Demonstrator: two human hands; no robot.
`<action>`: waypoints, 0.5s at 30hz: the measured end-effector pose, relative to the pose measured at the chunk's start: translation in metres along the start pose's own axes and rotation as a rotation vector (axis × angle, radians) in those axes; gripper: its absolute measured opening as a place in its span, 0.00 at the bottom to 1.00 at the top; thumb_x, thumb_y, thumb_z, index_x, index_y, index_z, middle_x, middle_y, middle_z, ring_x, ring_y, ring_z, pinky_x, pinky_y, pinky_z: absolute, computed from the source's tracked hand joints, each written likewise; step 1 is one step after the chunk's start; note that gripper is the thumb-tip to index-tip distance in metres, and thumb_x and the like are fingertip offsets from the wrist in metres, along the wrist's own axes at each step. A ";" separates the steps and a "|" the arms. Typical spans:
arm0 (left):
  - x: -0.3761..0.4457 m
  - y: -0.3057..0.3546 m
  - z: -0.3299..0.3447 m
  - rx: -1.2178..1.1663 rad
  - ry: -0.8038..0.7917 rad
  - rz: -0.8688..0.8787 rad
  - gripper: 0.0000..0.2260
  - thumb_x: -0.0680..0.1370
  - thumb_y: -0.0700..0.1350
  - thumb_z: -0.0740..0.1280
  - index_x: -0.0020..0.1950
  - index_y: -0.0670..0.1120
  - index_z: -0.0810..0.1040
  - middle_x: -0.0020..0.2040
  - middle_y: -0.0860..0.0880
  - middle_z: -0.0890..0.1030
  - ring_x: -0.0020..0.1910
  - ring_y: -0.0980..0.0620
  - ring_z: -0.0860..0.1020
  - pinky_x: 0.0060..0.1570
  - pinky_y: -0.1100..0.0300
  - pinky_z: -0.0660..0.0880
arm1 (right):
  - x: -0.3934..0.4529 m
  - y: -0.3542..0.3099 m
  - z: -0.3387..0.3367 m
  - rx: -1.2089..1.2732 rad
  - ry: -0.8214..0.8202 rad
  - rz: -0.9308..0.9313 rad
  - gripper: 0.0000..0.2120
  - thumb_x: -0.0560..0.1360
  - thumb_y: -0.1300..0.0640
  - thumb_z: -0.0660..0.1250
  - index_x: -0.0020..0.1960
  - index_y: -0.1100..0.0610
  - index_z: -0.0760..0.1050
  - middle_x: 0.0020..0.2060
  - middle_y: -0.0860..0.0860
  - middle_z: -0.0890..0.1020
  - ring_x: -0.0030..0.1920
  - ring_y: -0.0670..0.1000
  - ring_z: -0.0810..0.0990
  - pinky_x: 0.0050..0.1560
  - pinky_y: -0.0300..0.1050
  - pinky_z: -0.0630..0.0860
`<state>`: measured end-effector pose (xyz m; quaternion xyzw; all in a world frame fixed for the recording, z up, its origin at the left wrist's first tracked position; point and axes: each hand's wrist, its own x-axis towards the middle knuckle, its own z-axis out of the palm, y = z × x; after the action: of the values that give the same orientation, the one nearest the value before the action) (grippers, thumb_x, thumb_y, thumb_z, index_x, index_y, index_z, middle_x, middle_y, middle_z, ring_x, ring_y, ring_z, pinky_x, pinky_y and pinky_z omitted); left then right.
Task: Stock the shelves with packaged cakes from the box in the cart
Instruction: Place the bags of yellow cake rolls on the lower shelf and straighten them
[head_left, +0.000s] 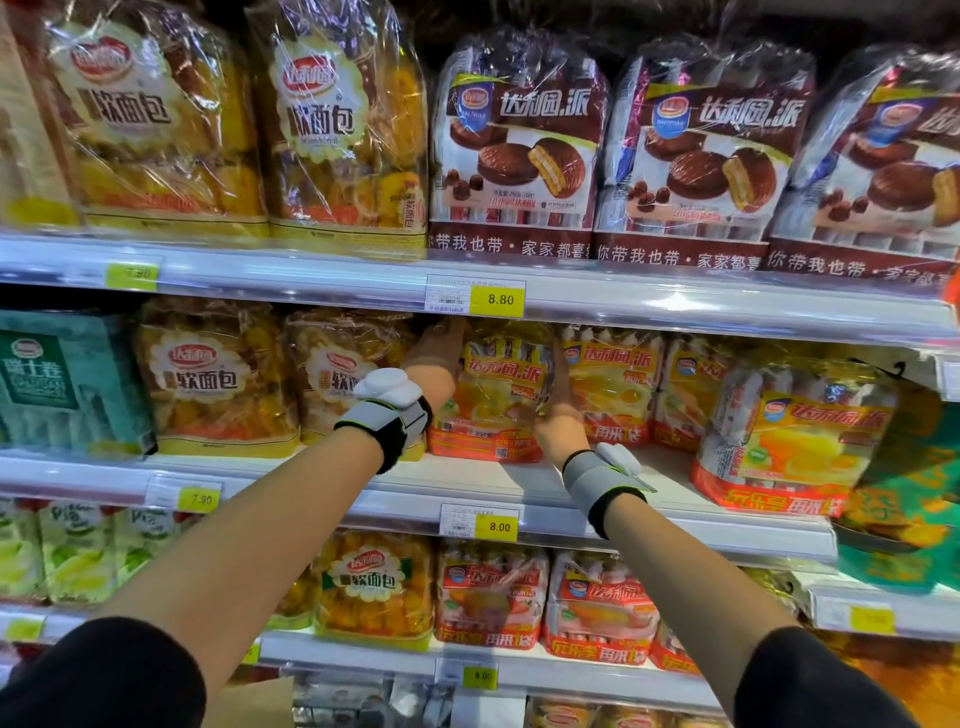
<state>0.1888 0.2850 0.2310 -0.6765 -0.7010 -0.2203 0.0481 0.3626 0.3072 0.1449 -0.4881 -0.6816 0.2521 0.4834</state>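
Two hands hold one yellow-and-red cake package (493, 395) on the middle shelf (467, 480), well back from its front edge and about midway along the visible run.

Working from the left: the soft-bread bag (343, 374) stands touching the package's left side, and the left hand (434, 358) is squeezed into the seam between them. If the package is pushed back with the hand there, I judge the bread bag could be crushed or skewed. The crinkly clear wrap looks slippery, so a loose hold might let the package tip forward off the shelf edge. To the right, the neighbouring cake packages (618, 389) sit close; a crooked push could knock them or leave the row uneven.

Grip: the left hand lies flat against the package's upper left side, fingers reaching up toward its top, though how far they curl behind it I cannot tell. The right hand (558, 410) presses the package's right edge with fingers extended upward, open rather than clamped.
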 end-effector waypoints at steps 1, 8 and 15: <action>0.000 0.000 0.001 0.002 0.005 0.001 0.32 0.76 0.36 0.68 0.76 0.43 0.56 0.70 0.38 0.67 0.68 0.39 0.68 0.61 0.44 0.72 | 0.000 -0.001 0.000 -0.005 -0.001 0.006 0.48 0.70 0.55 0.75 0.74 0.33 0.45 0.68 0.54 0.73 0.64 0.58 0.74 0.60 0.56 0.75; -0.002 0.003 0.002 -0.009 0.003 -0.008 0.34 0.77 0.36 0.68 0.77 0.44 0.54 0.77 0.42 0.56 0.75 0.43 0.57 0.69 0.46 0.63 | 0.004 0.007 0.004 -0.171 -0.019 0.068 0.39 0.70 0.44 0.73 0.74 0.48 0.58 0.62 0.55 0.78 0.55 0.58 0.79 0.52 0.55 0.80; -0.040 -0.021 0.037 0.022 0.285 0.211 0.29 0.78 0.32 0.57 0.78 0.42 0.53 0.78 0.39 0.52 0.77 0.42 0.54 0.74 0.57 0.49 | -0.016 -0.004 -0.002 -0.560 0.031 0.052 0.23 0.76 0.54 0.68 0.65 0.66 0.69 0.54 0.61 0.80 0.49 0.62 0.80 0.49 0.54 0.79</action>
<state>0.1798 0.2622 0.1783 -0.7079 -0.6144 -0.3000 0.1772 0.3637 0.2913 0.1424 -0.6237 -0.7045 0.0590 0.3335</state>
